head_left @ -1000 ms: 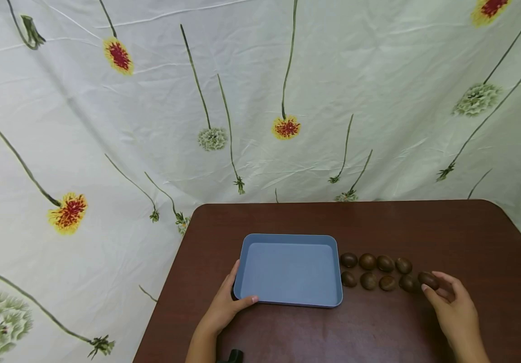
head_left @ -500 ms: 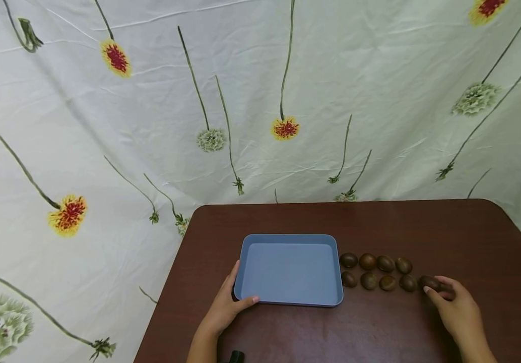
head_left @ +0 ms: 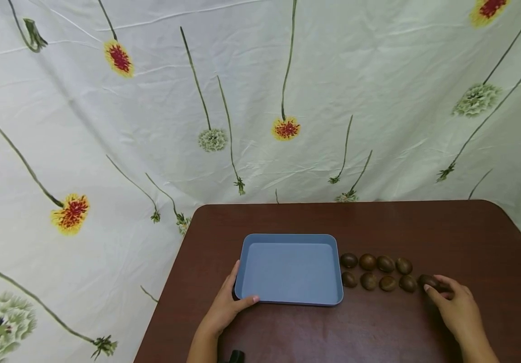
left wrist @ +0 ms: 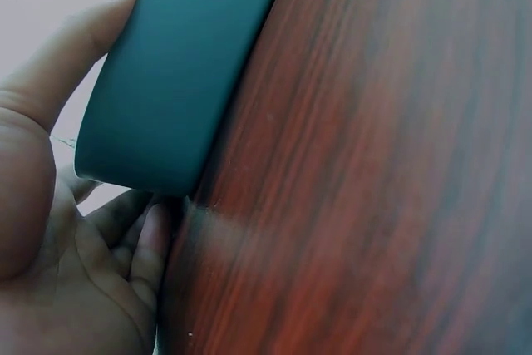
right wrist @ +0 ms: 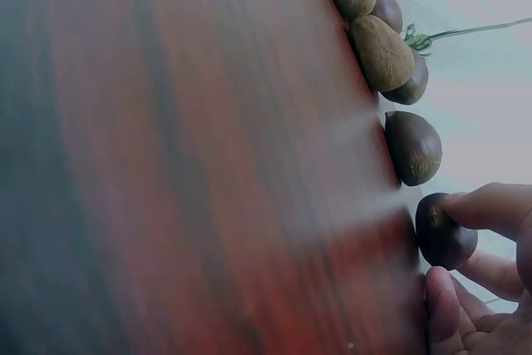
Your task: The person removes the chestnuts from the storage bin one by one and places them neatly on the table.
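Note:
A shallow blue rectangular tray (head_left: 289, 272) lies on the table. My left hand (head_left: 224, 308) grips its near left corner, thumb on the front rim and fingers along the left side. In the left wrist view the tray's outer wall (left wrist: 179, 81) sits between thumb and fingers. To the right of the tray, several brown chestnuts (head_left: 387, 283) form two rows. At the right end of the near row, my right hand (head_left: 460, 307) pinches a dark chestnut (right wrist: 445, 232) between thumb and fingers, close to the tabletop. A small gap parts it from the neighbouring chestnut (right wrist: 414, 149).
The dark red-brown wooden table (head_left: 464, 237) has rounded far corners. Behind it hangs a pale cloth (head_left: 378, 75) printed with flowers. A small black object (head_left: 237, 356) shows at the bottom edge beside the left forearm.
My right hand has lowered slightly towards me with the chestnut, which now sits at the end of the near row. The left hand and tray have stayed in place.

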The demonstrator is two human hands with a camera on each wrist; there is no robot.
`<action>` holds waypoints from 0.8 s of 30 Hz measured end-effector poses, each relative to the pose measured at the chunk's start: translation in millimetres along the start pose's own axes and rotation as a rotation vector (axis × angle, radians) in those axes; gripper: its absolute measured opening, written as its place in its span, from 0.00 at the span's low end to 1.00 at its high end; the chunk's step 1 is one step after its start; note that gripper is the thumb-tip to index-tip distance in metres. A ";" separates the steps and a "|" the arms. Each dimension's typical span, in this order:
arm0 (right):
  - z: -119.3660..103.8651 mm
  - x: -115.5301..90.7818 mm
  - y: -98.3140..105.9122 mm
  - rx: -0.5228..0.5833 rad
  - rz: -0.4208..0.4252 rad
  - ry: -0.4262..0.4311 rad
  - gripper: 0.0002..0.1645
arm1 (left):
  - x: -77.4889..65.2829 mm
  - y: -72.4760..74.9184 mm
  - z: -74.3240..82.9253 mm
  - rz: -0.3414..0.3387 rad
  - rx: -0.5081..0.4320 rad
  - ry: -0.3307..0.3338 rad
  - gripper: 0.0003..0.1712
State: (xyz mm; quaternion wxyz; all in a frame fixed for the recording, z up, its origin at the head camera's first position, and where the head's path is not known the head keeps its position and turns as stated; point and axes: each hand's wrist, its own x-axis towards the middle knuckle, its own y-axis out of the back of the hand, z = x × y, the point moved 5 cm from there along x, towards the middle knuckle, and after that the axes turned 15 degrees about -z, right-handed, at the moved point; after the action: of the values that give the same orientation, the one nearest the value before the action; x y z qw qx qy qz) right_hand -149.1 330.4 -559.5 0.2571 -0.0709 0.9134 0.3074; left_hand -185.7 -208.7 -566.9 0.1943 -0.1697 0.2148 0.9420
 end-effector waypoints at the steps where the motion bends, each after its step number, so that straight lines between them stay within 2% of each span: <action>1: 0.0 0.2 0.1 -0.002 0.002 0.000 0.52 | 0.0 0.0 0.2 -0.001 -0.003 -0.002 0.68; 9: 0.1 -0.1 2.0 0.015 0.015 0.005 0.53 | 0.1 -1.3 3.5 0.006 -0.076 -0.027 0.64; 12: 1.1 -1.3 1.9 0.039 0.015 0.003 0.54 | -1.2 0.4 4.4 0.030 -0.102 -0.027 0.62; 15: 0.7 -3.2 3.7 0.077 0.055 0.003 0.52 | -3.3 4.2 7.0 0.068 -0.115 -0.041 0.58; 20: -4.7 -11.9 10.1 0.110 0.233 0.008 0.42 | -10.0 15.2 14.5 0.151 -0.116 -0.073 0.49; 24: -15.2 -24.2 16.1 0.157 0.460 0.080 0.29 | -16.9 24.6 25.5 0.223 -0.063 -0.119 0.42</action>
State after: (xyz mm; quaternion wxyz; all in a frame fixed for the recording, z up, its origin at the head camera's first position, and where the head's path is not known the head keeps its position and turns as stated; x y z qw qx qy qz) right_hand -139.4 333.5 -528.3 0.1488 0.1472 0.9360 0.2830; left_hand -187.9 -222.2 -530.1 0.0955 -0.0947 0.1907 0.9724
